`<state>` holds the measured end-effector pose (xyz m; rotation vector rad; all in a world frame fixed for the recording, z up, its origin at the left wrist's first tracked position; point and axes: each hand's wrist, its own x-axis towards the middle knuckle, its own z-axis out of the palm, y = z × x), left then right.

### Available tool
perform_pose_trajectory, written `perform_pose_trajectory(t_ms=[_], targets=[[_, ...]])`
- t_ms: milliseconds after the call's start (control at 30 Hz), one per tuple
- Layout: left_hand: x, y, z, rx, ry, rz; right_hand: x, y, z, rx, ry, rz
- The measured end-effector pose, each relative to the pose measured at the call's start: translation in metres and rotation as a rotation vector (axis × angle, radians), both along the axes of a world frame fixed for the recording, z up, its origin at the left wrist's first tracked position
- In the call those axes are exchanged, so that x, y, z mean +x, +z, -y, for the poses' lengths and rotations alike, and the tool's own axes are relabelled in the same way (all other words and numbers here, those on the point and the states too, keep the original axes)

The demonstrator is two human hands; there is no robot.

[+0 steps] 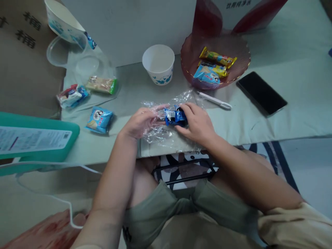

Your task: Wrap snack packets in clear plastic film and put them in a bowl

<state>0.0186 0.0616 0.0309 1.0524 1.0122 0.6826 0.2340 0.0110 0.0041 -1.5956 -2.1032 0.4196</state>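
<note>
Two small blue-wrapped snacks [175,116] lie side by side over a crinkled clear plastic bag [158,135] near the table's front edge. My right hand [198,124] curls round their right end, thumb below and fingers above. From the left, my left hand [140,122] holds the plastic bag, its fingertips reaching the left end of the blue wrappers. Film partly covers those fingertips. Just behind the hands stands a white paper cup [158,65] with a blue leaf print. A white pen [214,100] lies to the right of the bag.
A pink glass bowl [189,74] holds several yellow and blue snack packets. A black phone [261,92] lies to its right. Left are a light-blue packet [99,120], a green-ended packet [101,85] and a clear lid [55,52]. A teal container [52,147] and white cable [52,197] flank the table.
</note>
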Motion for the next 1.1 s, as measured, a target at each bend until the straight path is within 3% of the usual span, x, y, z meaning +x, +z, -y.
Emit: perform_pose_trajectory(t_ms=[167,267,367,467,600,733,867,1000,1100], targets=[[0.007,0.007,0.0,-0.074,-0.059,0.167,0.004,-0.006,-0.009,-0.1,0.08,-0.2],[0.004,0.007,-0.004,-0.06,0.009,0.214,0.012,-0.005,-0.014,-0.137,0.128,-0.345],[0.0,0.003,-0.01,-0.072,0.114,0.211,0.02,-0.002,-0.014,-0.075,0.097,-0.351],[0.002,-0.003,-0.015,-0.103,0.269,0.147,0.025,0.005,-0.009,0.104,0.022,-0.306],[0.011,-0.005,-0.015,-0.087,0.501,0.076,0.032,0.024,-0.008,0.365,-0.187,-0.239],[0.013,-0.002,-0.013,-0.083,0.46,0.095,0.057,0.042,-0.037,0.491,-0.354,-0.164],[0.012,-0.001,-0.014,-0.057,0.404,0.097,0.086,0.043,-0.08,0.501,-0.443,-0.145],[0.011,-0.001,-0.017,-0.059,0.376,0.08,0.079,0.039,-0.075,0.464,-0.335,-0.092],[0.012,0.0,-0.018,-0.044,0.413,0.048,0.049,0.035,-0.04,0.412,-0.073,-0.143]])
